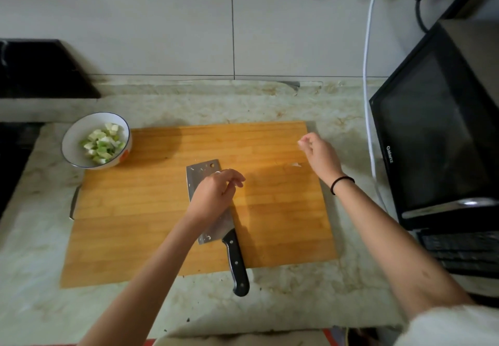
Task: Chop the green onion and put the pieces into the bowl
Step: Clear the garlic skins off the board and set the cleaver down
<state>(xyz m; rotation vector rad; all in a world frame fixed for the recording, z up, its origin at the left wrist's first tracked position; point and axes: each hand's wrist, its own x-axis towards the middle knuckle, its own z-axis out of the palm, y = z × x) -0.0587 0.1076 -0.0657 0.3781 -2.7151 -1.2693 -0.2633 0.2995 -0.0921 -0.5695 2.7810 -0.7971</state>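
The only writing I am reading from here is "Galanz", running along the door frame of the one black microwave (pixel 432 134) that is sitting at the right end of the bench (pixel 270 105). One white cable (pixel 366 75) is hanging down the tiled wall beside it. One white bowl (pixel 73 140) with a thin blue rim is standing at the far left corner of the single wooden cutting board (pixel 283 210), touching its edge, and the chopped green onion pieces (pixel 104 143), too heaped to count, are lying inside it. One cleaver (pixel 201 174) is lying flat on the board, its black handle sticking out over the near edge. The left hand (pixel 216 191) is hanging over the blade with fingers loosely curled and gripping nothing; whether it is touching the steel I cannot tell. The right hand (pixel 321 153), one black hair band (pixel 341 183) circling its wrist, is pinching a tiny pale scrap (pixel 299 143) in its fingertips above the board's far right corner. One more loose shred (pixel 295 164) is lying on the board just beneath it.
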